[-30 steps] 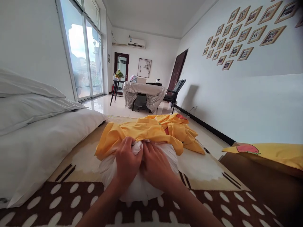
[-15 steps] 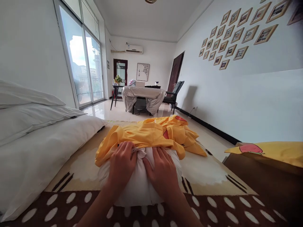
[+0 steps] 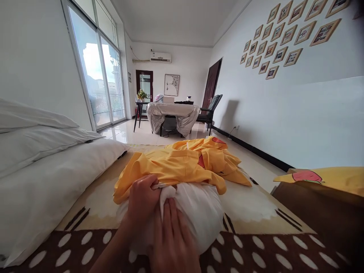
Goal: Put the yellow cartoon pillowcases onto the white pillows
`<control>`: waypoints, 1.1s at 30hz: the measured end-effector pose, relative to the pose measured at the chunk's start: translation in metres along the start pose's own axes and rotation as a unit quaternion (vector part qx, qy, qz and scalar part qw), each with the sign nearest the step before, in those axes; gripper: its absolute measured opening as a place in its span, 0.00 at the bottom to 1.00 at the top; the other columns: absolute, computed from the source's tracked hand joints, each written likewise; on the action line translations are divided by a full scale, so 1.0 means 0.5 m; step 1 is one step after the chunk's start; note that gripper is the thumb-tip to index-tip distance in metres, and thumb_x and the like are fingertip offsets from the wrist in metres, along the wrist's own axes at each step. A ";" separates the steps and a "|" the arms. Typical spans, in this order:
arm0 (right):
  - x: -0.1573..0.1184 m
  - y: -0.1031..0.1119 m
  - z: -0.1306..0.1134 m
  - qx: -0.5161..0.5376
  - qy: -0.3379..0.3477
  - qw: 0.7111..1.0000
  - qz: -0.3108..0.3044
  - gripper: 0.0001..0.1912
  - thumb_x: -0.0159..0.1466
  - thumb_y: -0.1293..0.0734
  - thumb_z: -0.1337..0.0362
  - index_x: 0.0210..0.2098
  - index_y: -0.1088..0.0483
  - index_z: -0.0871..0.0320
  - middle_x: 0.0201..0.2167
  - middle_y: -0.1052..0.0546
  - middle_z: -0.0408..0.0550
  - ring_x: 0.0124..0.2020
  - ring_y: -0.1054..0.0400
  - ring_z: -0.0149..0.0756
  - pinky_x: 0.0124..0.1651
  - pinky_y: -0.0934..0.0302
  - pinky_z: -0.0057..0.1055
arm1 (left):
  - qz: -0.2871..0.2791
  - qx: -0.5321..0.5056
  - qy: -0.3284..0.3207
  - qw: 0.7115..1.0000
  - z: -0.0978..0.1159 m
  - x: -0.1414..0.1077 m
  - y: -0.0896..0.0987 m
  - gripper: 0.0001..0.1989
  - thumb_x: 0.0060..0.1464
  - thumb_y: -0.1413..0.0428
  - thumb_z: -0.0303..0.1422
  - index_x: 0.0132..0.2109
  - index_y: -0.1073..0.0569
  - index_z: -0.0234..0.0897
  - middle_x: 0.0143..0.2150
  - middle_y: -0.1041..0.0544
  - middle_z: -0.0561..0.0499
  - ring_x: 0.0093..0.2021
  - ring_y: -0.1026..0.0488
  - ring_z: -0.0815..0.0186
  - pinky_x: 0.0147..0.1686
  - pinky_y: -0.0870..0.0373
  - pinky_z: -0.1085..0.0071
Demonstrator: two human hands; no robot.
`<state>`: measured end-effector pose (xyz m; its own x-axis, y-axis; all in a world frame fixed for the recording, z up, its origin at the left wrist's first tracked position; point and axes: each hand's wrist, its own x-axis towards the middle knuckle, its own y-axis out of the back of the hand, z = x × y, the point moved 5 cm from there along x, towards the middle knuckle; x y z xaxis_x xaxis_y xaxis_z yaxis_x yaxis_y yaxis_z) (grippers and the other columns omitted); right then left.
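My left hand (image 3: 143,197) is curled closed on the hem of the yellow cloth (image 3: 176,163); right hand (image 3: 173,239) open, flat on the white pillow (image 3: 203,216), by the patterned mat's (image 3: 256,225) near edge. Judgement: keep hem taut, press evenly.

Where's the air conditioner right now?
In the head view, the air conditioner is high on the far wall, left of centre, above the framed picture and the dark-framed glass door.

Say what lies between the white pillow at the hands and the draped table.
Beyond the white pillow, the head view shows crumpled yellow fabric, a strip of patterned cover, then glossy floor before the draped table.
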<state>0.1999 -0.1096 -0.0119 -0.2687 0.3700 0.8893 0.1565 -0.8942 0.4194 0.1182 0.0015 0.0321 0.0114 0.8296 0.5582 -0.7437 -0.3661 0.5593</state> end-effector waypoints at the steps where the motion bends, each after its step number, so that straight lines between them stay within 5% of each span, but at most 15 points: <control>1: 0.005 -0.016 -0.006 -0.002 -0.021 1.000 -0.018 0.20 0.63 0.42 0.66 0.47 0.29 0.73 0.50 0.27 0.69 0.55 0.35 0.54 0.56 0.44 0.43 | -0.012 -0.015 0.007 1.000 -0.002 0.001 0.004 0.12 0.42 0.51 0.28 0.20 0.49 0.38 0.18 0.46 0.59 0.22 0.49 0.71 0.24 0.51 0.73; 6: 0.027 -0.062 0.005 0.031 -0.014 0.996 -0.086 0.27 0.62 0.39 0.60 0.55 0.34 0.73 0.55 0.31 0.69 0.58 0.39 0.56 0.57 0.46 0.46 | -0.081 -0.029 -0.054 0.995 0.025 -0.012 0.022 0.07 0.47 0.50 0.31 0.24 0.42 0.39 0.20 0.41 0.59 0.22 0.44 0.70 0.24 0.45 0.74; 11: 0.040 -0.071 0.084 0.079 -0.067 0.989 -0.104 0.17 0.61 0.38 0.66 0.49 0.29 0.60 0.42 0.23 0.55 0.49 0.34 0.47 0.60 0.51 0.44 | -0.066 0.044 -0.225 0.971 0.098 -0.059 0.010 0.05 0.51 0.52 0.23 0.32 0.35 0.37 0.31 0.31 0.51 0.33 0.34 0.63 0.34 0.36 0.67; 15: 0.062 -0.067 0.155 0.083 -0.115 0.981 -0.133 0.17 0.59 0.36 0.62 0.47 0.30 0.60 0.43 0.26 0.55 0.50 0.37 0.48 0.57 0.51 0.45 | -0.043 0.061 -0.310 0.948 0.110 -0.056 0.003 0.15 0.56 0.55 0.21 0.48 0.32 0.37 0.46 0.27 0.46 0.46 0.33 0.59 0.47 0.37 0.61; 20: 0.072 -0.051 0.213 0.061 -0.146 0.978 -0.133 0.23 0.58 0.33 0.56 0.50 0.34 0.60 0.51 0.30 0.58 0.56 0.41 0.50 0.57 0.52 0.45 | 0.011 0.155 -0.234 0.960 0.035 -0.006 0.019 0.12 0.59 0.53 0.24 0.46 0.29 0.38 0.44 0.25 0.46 0.45 0.30 0.57 0.46 0.35 0.59; 25: 0.067 -0.043 0.212 0.036 -0.159 0.979 -0.126 0.24 0.58 0.33 0.56 0.51 0.34 0.61 0.53 0.32 0.60 0.57 0.43 0.52 0.59 0.53 0.47 | -0.043 0.160 -0.213 0.963 -0.026 0.019 -0.002 0.17 0.59 0.52 0.28 0.55 0.33 0.41 0.58 0.30 0.44 0.59 0.35 0.54 0.53 0.37 0.57; 28: 0.067 -0.035 0.191 0.002 -0.157 0.981 -0.115 0.25 0.58 0.34 0.55 0.52 0.35 0.63 0.53 0.33 0.64 0.57 0.43 0.55 0.58 0.53 0.50 | -0.054 0.119 -0.223 0.966 -0.036 0.027 -0.020 0.17 0.58 0.50 0.29 0.54 0.33 0.40 0.58 0.31 0.44 0.59 0.36 0.55 0.54 0.37 0.58; 33: 0.055 -0.016 0.166 -0.056 -0.149 0.979 -0.129 0.26 0.60 0.36 0.54 0.54 0.37 0.63 0.54 0.34 0.68 0.57 0.43 0.60 0.56 0.51 0.54 | 0.044 0.093 -0.196 0.975 -0.041 0.034 -0.020 0.10 0.53 0.47 0.25 0.43 0.31 0.38 0.46 0.27 0.45 0.49 0.31 0.56 0.50 0.34 0.57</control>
<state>0.2704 -0.0714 0.0242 0.0068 0.6297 0.7768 0.0112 -0.7769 0.6296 0.1123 0.0280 0.0237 0.2351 0.5803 0.7797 -0.6204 -0.5280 0.5800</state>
